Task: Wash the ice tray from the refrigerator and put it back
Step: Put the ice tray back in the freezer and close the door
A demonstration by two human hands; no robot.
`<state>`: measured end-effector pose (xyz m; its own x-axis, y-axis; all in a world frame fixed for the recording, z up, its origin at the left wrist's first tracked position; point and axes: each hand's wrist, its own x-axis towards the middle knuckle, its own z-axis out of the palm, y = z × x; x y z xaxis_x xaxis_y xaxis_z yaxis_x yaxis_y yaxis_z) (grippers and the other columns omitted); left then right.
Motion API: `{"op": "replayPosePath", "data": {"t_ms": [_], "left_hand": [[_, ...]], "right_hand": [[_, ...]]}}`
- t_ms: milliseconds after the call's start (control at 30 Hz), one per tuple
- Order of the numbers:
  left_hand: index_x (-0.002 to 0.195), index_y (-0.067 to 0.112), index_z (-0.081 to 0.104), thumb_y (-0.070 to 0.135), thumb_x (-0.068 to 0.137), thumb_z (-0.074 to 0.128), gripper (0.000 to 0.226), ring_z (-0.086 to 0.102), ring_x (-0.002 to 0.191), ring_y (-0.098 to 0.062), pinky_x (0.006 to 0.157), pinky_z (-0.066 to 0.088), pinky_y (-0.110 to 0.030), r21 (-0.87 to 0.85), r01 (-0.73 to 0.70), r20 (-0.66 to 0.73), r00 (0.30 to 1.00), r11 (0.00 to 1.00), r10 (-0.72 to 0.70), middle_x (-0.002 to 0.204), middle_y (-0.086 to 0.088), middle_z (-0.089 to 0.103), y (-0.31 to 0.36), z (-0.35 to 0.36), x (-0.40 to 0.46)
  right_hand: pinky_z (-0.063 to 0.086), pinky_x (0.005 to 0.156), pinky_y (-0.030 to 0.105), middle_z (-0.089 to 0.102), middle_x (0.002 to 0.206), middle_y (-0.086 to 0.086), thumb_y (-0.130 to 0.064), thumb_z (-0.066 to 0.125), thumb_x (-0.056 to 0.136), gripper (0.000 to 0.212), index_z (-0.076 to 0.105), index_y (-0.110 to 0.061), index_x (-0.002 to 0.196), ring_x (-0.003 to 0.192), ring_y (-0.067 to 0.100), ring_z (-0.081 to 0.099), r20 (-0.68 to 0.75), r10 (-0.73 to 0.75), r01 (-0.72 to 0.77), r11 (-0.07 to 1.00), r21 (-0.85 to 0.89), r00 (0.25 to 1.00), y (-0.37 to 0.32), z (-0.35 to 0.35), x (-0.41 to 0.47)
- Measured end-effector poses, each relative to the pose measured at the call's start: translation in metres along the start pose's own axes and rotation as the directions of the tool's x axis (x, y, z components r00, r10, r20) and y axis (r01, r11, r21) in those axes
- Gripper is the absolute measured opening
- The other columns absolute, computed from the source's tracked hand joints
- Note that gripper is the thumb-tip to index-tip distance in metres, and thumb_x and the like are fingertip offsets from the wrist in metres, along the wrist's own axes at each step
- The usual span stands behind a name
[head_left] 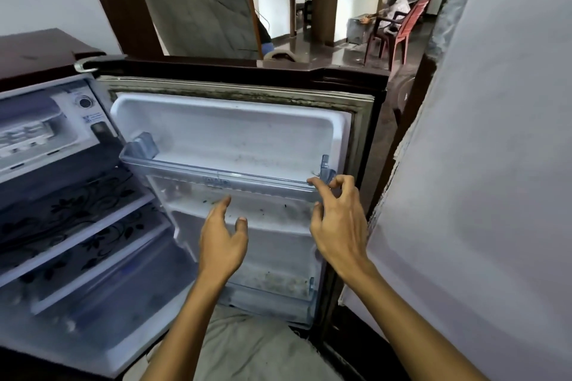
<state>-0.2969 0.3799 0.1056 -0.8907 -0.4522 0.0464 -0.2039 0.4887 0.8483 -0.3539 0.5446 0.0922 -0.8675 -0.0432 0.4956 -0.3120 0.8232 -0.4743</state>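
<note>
Head view: open fridge door [235, 133], clear door tray [216, 176]; left grip [223, 241] spread, right grip [337, 219] loosely spread.

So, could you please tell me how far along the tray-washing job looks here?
Done: the refrigerator door stands open. In hand: the right hand has its fingertips at the right end of the clear door tray, and the left hand reaches open below it, holding nothing. Left, or already done: I cannot tell whether the tray has been washed.

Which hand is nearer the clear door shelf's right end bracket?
Right. The right hand has its fingertips at the clear door shelf, beside its right end bracket. The left hand hangs open below the shelf's middle, apart from it.
</note>
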Motion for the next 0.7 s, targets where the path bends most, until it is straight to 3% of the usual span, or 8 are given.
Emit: {"op": "replayPosePath", "data": {"t_ms": [300,433,567,700], "left_hand": [[0.144,0.016,0.036,0.015,0.095,0.052,0.052,0.038,0.135,-0.025,0.11,0.034,-0.045,0.0,0.023,-0.093,0.995,1.0,-0.023,0.149,-0.004,0.037,0.002,0.008,-0.037],[0.145,0.015,0.034,0.016,0.095,0.052,0.053,0.037,0.136,-0.025,0.11,0.034,-0.045,-0.005,0.055,-0.133,0.99,0.998,-0.055,0.15,-0.005,0.036,-0.002,0.012,-0.059],[0.144,0.014,0.035,0.016,0.094,0.054,0.054,0.04,0.134,-0.024,0.108,0.036,-0.039,-0.01,0.097,-0.192,0.977,0.995,-0.097,0.149,-0.006,0.039,-0.013,0.008,-0.087],[0.143,0.014,0.037,0.016,0.092,0.056,0.054,0.042,0.132,-0.023,0.105,0.037,-0.037,-0.001,0.155,-0.27,0.951,0.988,-0.15,0.148,-0.004,0.041,-0.029,-0.002,-0.119]], "right_hand": [[0.054,0.07,0.038,0.044,0.108,0.007,-0.005,0.067,0.076,0.04,0.066,-0.019,0.113,0.094,0.024,0.05,-0.036,-0.125,0.127,0.99,0.056,0.992,0.001,-0.007,-0.011],[0.05,0.074,0.035,0.033,0.11,-0.001,-0.007,0.07,0.072,0.043,0.068,-0.022,0.112,0.097,0.018,0.036,-0.076,-0.187,0.19,0.981,0.03,0.979,-0.01,-0.009,-0.031],[0.042,0.086,0.042,0.033,0.115,0.001,-0.011,0.072,0.068,0.043,0.069,-0.023,0.109,0.102,0.023,0.033,-0.078,-0.25,0.251,0.968,0.001,0.965,-0.029,-0.012,-0.056],[0.024,0.088,0.039,0.033,0.119,0.001,-0.023,0.069,0.067,0.044,0.067,-0.026,0.11,0.104,0.025,0.032,-0.039,-0.335,0.334,0.942,-0.034,0.941,-0.056,-0.015,-0.086]]}}
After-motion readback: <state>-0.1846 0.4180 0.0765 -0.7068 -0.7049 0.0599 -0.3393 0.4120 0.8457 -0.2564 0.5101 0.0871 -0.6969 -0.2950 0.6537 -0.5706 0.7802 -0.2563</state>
